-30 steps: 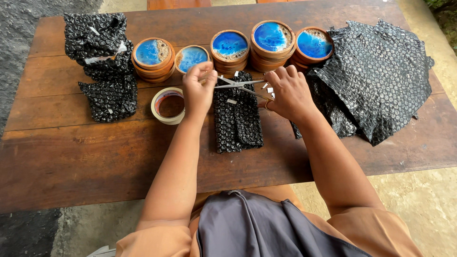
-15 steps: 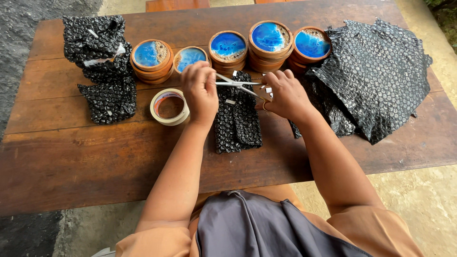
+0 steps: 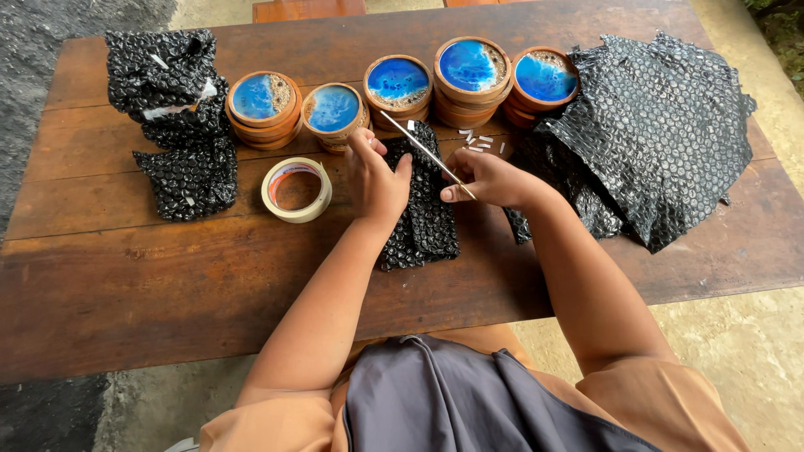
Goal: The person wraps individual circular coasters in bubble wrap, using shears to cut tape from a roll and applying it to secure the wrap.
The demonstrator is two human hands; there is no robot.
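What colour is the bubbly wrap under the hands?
Black and shiny, covered in little bubbles: the bubble-wrap bundle under the left hand, seen in the head view.

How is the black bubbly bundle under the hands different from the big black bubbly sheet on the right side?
The wrapped bundle is small, narrow and folded tight; the loose sheet is far bigger and spread out, crumpled. The left hand rests on the bundle, while no hand touches the sheet. The bundle lies mid-table; the sheet reaches the table's right edge. Both are shiny black bubble wrap.
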